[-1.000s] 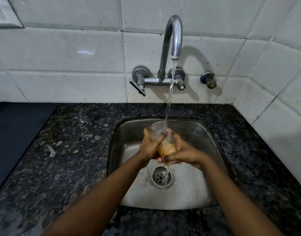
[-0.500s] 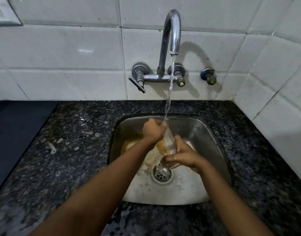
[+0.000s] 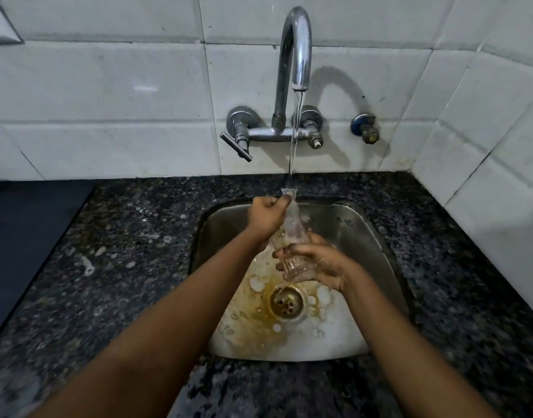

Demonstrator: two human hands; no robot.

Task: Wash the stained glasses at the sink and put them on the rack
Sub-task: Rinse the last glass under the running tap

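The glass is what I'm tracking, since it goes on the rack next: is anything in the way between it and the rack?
That cannot be judged: no rack shows in the head view. The glass is held tilted over the sink by the left hand and right hand, under the running tap.

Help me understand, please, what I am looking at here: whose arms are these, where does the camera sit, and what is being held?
There is no machine here: a person wears a wide-angle camera on the head, so you look forward and down along their own bare arms. There is only this one view. In front is a dark speckled stone counter with a steel sink set into it, and white wall tiles behind. The tap is running. Both hands hold one clear ribbed glass, tilted under the stream: the left hand has its grip near the upper end, the right hand wraps the lower end. Brownish-yellow liquid lies pooled around the drain. No rack is in view.
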